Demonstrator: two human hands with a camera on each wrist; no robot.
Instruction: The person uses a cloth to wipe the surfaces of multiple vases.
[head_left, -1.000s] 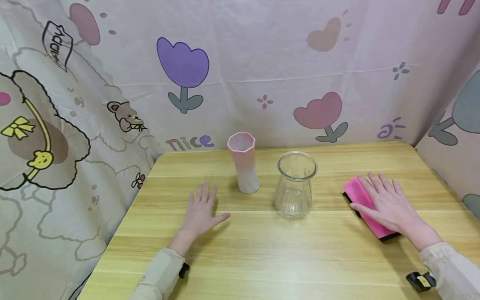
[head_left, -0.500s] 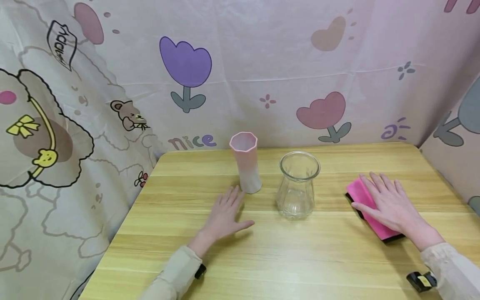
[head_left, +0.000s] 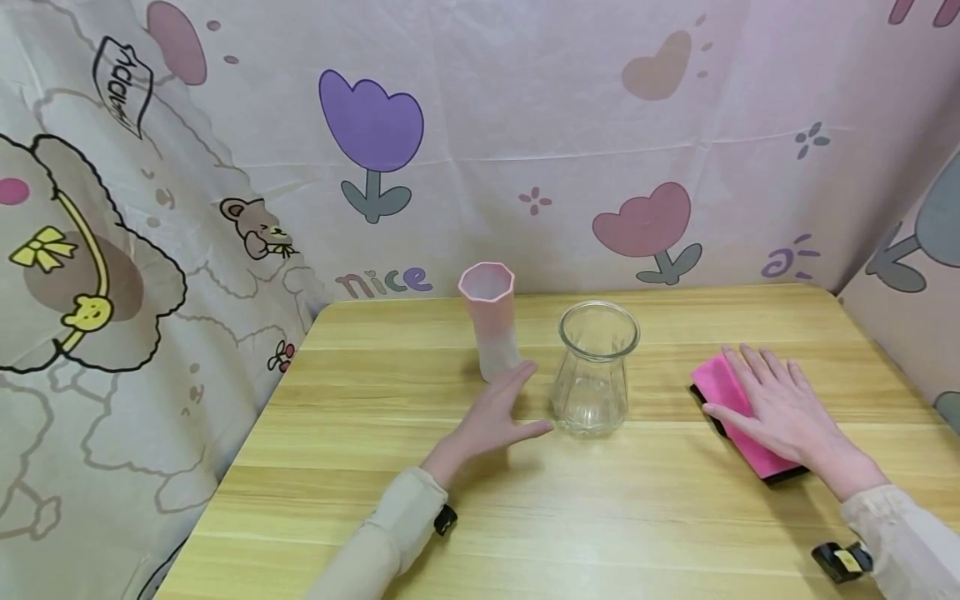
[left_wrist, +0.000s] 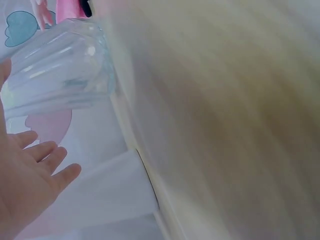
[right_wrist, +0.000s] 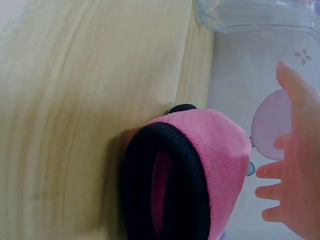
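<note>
Glass vase stands between the hands, nearer the left; both outstretched, gripping nothing.

The left hand has swept rightward across the table. A second ago it was well to the left of the pink vase; half a second ago its fingertips reached the vase's foot. Now its fingers, spread at first, lie closer together and cover part of that foot, while its thumb points just beside the glass vase. The sleeve and black wristband have shifted right too.
</note>
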